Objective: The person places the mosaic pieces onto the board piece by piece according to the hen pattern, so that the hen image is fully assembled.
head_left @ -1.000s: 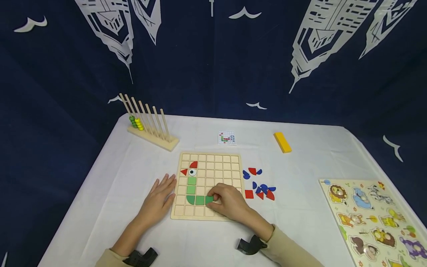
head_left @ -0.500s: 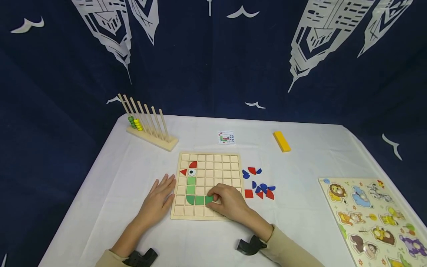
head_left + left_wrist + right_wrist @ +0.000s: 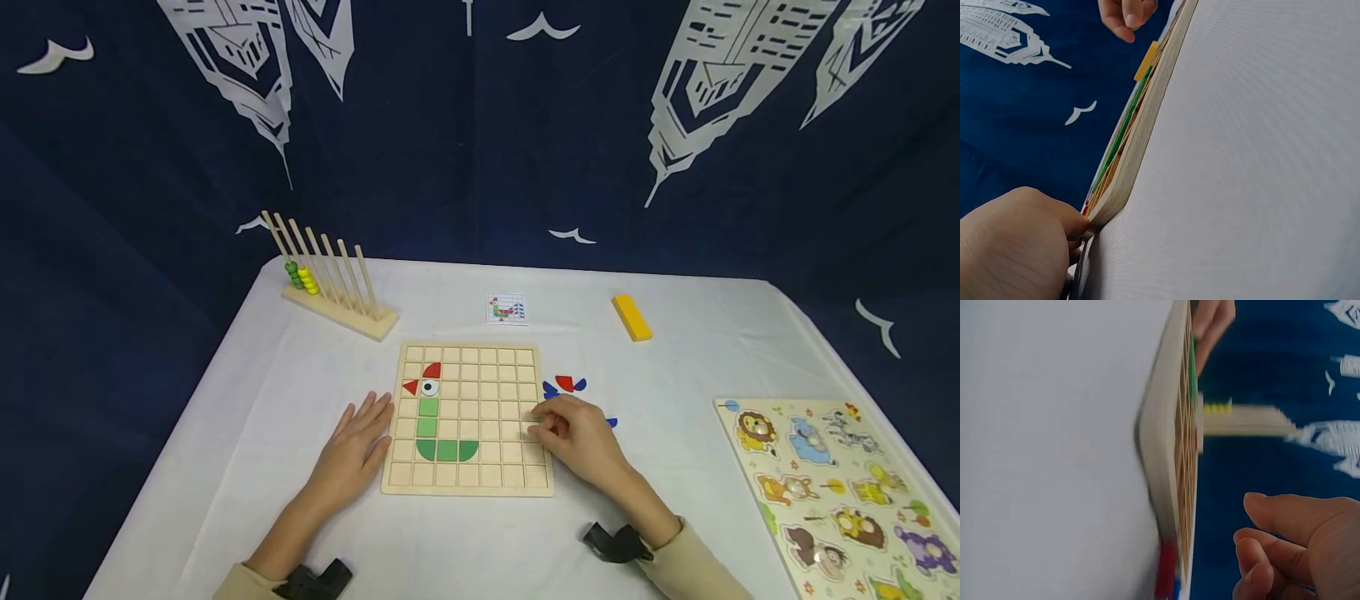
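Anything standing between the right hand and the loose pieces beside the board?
Nothing visible: the right hand hovers by the right edge of the board, partly hiding the loose pieces in the head view. The left hand is at the opposite edge.

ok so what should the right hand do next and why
Probably pick up one of the loose pieces beside the board: the right hand looks empty and is close to them, and cells right of the green pieces are unfilled. The card shows too small to tell which.
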Demonstrator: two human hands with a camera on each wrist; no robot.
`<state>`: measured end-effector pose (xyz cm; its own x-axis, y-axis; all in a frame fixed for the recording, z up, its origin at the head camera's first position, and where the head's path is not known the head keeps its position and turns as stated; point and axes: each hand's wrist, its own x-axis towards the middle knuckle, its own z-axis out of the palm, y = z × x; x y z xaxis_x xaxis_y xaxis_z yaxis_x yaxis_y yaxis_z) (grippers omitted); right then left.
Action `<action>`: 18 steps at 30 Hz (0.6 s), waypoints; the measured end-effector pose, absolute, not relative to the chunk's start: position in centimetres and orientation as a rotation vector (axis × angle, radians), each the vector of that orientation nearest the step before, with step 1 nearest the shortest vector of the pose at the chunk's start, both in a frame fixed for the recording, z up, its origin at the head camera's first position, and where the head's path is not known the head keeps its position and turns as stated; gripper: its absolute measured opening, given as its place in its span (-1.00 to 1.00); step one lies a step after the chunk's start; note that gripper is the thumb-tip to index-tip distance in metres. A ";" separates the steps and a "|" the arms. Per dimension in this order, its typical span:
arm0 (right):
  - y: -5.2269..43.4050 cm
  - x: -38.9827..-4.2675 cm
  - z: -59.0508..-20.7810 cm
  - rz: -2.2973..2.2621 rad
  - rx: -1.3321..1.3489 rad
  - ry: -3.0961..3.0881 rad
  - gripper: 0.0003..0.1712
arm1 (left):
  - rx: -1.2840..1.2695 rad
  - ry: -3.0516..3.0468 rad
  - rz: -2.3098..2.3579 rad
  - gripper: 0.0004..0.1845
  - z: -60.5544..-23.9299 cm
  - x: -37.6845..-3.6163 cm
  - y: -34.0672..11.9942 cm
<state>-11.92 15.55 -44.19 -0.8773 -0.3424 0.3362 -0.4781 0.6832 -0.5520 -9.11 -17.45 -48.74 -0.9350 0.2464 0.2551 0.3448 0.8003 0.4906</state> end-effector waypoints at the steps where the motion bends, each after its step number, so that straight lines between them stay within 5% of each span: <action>1: 16.2 -12.1 -44.0 0.957 0.630 -2.689 -0.80 | -0.466 -2.808 -0.823 -0.51 -48.7 -9.1 -17.5; 18: 21.3 -10.4 -45.3 0.874 0.162 -2.903 -0.79 | -0.470 -2.804 -0.826 -0.51 -48.8 -9.1 -17.5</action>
